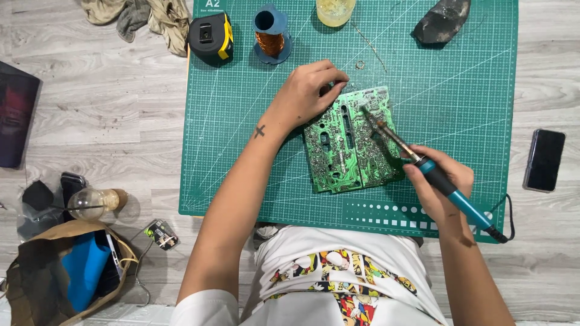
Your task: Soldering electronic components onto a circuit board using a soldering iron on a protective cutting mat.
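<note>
Right, we press our left hand (308,90) on the top edge of the green circuit board (350,142), fingers curled down over it so it cannot slide on the cutting mat (241,151); our right hand (438,181) is wrapped tight around the soldering iron (447,187), held like a pen so its tip meets the board's upper right; one board, one iron, one copper wire spool (270,33), one tape measure (211,37), one phone (544,160) off the mat on the tabletop (109,108).
</note>
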